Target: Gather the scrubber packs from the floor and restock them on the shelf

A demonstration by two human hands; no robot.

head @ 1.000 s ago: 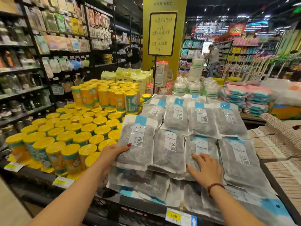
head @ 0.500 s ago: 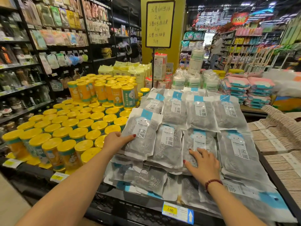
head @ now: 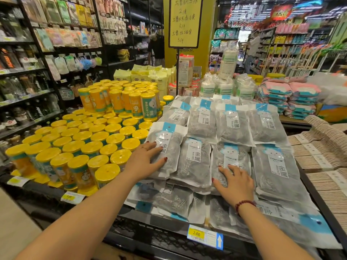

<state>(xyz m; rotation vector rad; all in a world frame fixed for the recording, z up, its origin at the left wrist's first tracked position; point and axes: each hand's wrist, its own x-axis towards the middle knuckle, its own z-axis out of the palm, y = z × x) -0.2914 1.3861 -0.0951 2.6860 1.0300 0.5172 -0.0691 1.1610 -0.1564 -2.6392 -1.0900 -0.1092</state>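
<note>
In the head view, the scrubber packs (head: 232, 126) lay in overlapping rows on the display shelf (head: 169, 225), two tidy rows on top and a looser, crumpled layer beneath them at the near edge. Some of that lower layer hung out over the rim above the yellow price tag (head: 204, 236).

The left hand (head: 145, 158) rested flat on the leftmost pack (head: 169, 147) of the near row, its fingers spread and straight and its thumb lying across the pack's face. It pressed down and gripped nothing. The right hand (head: 234, 182) lay palm down on the third pack (head: 230, 156) of that row. Its fingers were also splayed and straight and curled round nothing, and a bead bracelet (head: 244, 203) sat at the wrist.

To the left of the packs, just beside them, stood the yellow-lidded canisters (head: 93, 145). To the right were stacks of tan card-wrapped goods (head: 319, 158).

Neither hand carried a pack. The small strip of floor (head: 15, 222) visible at the near left showed none, though most of the floor was out of view. By that, the gathering looked finished or nearly so, with the stock already on the shelf. What seemed left was tidying, meaning pressing the top rows level and drawing the overhanging lower packs back from the edge.
</note>
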